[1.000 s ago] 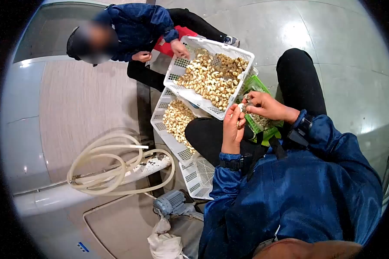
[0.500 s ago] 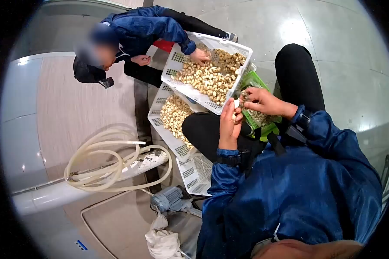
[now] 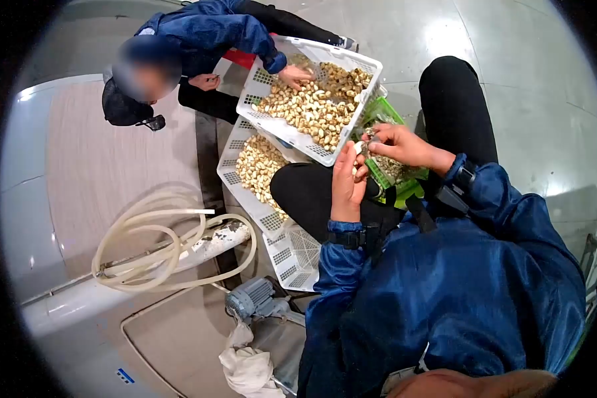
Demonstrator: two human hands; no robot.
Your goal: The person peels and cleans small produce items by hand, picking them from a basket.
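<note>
Two hands meet right of centre: the left hand's (image 3: 347, 184) fingers pinch a white mushroom (image 3: 359, 147); the right hand's (image 3: 404, 146) are curled beside it, grip unclear. Upper centre, a co-worker's hand (image 3: 294, 75) has dropped onto the white basket's (image 3: 263, 77) mushrooms (image 3: 310, 118), making two people handling them.

Small whitish piece (image 3: 359, 147), hand-held

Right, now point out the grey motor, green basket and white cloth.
Grey motor (image 3: 250, 298): head view, on its ribbed body.
Green basket (image 3: 383, 108): head view, far wall.
White cloth (image 3: 249, 370): head view, middle.
</note>
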